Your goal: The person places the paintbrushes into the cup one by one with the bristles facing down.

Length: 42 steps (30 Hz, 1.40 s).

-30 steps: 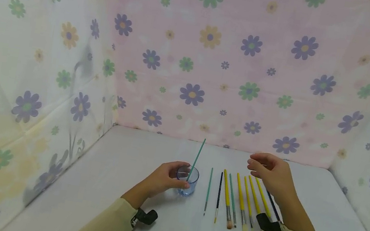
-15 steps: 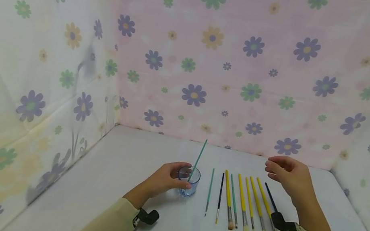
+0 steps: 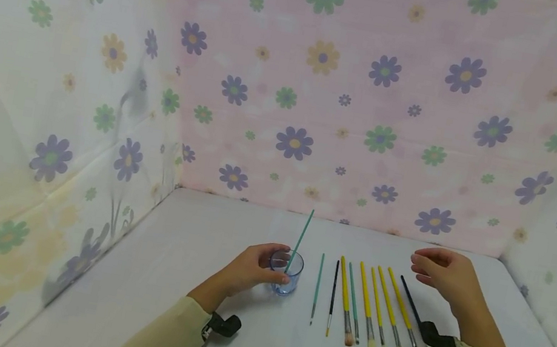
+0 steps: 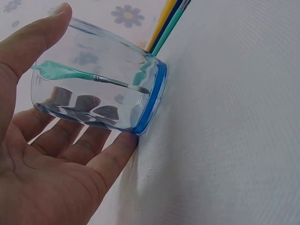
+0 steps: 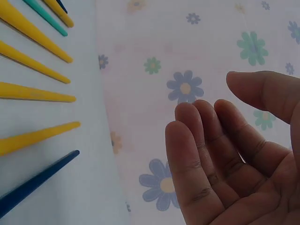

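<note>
My left hand [image 3: 242,272] holds a clear blue-tinted glass [image 3: 291,286], thumb on one side and fingers round the other. A thin teal paintbrush [image 3: 302,236] leans inside it, handle up; in the left wrist view its bristles [image 4: 140,89] reach down near the blue base [image 4: 154,96]. Over the right end of a row of paintbrushes hovers my right hand [image 3: 451,282], its fingers loosely bent and holding nothing. The dark blue brush [image 3: 413,299] is closest to it. In the right wrist view the thumb and fingertips [image 5: 180,140] stand apart.
Between the hands, a teal brush [image 3: 317,287], a black one [image 3: 333,296], another teal one [image 3: 354,297] and several yellow brushes [image 3: 366,292] lie side by side, bristles toward me. Flowered cloth [image 3: 348,118] walls the white table [image 3: 226,220] at back and sides.
My right hand has moved to the right, away from above the yellow brushes, and dipped slightly just now. The left hand keeps its hold on the glass in place.
</note>
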{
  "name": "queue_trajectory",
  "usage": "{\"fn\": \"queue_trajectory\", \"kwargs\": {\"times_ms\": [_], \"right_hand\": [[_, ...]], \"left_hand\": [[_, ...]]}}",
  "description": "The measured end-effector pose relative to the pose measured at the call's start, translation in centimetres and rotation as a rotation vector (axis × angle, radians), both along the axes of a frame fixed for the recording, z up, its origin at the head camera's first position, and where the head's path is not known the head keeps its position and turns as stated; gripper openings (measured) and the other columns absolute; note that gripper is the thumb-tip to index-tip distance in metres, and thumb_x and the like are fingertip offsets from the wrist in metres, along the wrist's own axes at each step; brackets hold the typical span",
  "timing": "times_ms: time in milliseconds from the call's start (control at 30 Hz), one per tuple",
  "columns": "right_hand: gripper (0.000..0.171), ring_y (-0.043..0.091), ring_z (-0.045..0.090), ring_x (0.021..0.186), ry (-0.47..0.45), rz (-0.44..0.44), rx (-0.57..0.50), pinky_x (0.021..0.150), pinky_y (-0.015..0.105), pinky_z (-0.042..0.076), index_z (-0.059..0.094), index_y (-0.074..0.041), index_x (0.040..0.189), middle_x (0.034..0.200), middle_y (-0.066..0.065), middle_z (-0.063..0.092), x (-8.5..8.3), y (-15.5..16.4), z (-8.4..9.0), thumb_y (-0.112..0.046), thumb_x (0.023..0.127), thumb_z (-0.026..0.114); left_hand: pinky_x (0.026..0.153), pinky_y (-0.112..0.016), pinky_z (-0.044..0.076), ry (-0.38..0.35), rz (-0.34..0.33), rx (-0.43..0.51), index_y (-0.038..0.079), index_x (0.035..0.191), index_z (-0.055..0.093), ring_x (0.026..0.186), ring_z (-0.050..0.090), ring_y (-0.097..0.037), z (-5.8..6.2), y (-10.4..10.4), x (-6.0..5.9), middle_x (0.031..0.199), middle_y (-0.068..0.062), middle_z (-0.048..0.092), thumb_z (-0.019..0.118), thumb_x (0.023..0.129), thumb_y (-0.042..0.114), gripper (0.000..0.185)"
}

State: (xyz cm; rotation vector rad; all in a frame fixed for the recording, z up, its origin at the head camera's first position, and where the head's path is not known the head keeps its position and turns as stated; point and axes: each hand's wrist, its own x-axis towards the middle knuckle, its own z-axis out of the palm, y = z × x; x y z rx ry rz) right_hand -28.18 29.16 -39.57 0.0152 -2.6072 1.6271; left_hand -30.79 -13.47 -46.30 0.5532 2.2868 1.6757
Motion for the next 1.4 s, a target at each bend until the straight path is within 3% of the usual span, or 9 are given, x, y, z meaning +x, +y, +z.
{"fn": "queue_trajectory", "kwargs": {"times_ms": [333, 700, 1033, 1400], "right_hand": [[0.064, 0.01, 0.073, 0.096, -0.142, -0.052, 0.011, 0.084, 0.032, 0.062, 0.055, 0.006, 0.139, 0.13, 0.021, 0.067, -0.3, 1.3, -1.1, -0.042, 0.1, 0.068], [0.059, 0.025, 0.074, 0.098, -0.258, -0.142, 0.09, 0.079, 0.034, 0.063, 0.056, 0.008, 0.136, 0.132, 0.031, 0.063, -1.5, 2.1, -3.8, -0.034, 0.099, 0.071], [0.06, 0.021, 0.072, 0.089, -0.326, -0.155, 0.149, 0.075, 0.032, 0.063, 0.056, 0.01, 0.135, 0.125, 0.03, 0.064, -1.8, 2.5, -4.6, -0.032, 0.096, 0.074], [0.056, 0.021, 0.067, 0.083, -0.396, -0.125, 0.246, 0.068, 0.029, 0.059, 0.061, 0.01, 0.127, 0.103, 0.02, 0.07, -2.3, 2.6, -5.3, -0.029, 0.091, 0.08]], "left_hand": [[0.11, -0.04, 0.05, -0.003, 0.001, -0.006, 0.024, 0.148, 0.055, 0.128, 0.063, -0.021, -0.2, 0.2, -0.1, 0.138, 0.001, 0.067, 0.089, 0.081, 0.035, 0.076], [0.111, -0.044, 0.049, -0.001, 0.006, -0.017, 0.024, 0.148, 0.055, 0.132, 0.062, -0.024, 0.1, 0.1, 0.2, 0.139, 0.0, 0.066, 0.089, 0.083, 0.035, 0.075], [0.111, -0.043, 0.048, 0.001, -0.002, -0.016, 0.024, 0.149, 0.054, 0.133, 0.061, -0.022, 0.1, 0.1, 0.1, 0.141, 0.002, 0.065, 0.089, 0.081, 0.037, 0.077], [0.113, -0.045, 0.047, 0.004, 0.001, -0.017, 0.021, 0.15, 0.054, 0.133, 0.061, -0.023, 0.1, 0.1, 0.1, 0.141, 0.001, 0.065, 0.088, 0.084, 0.034, 0.075]]}}
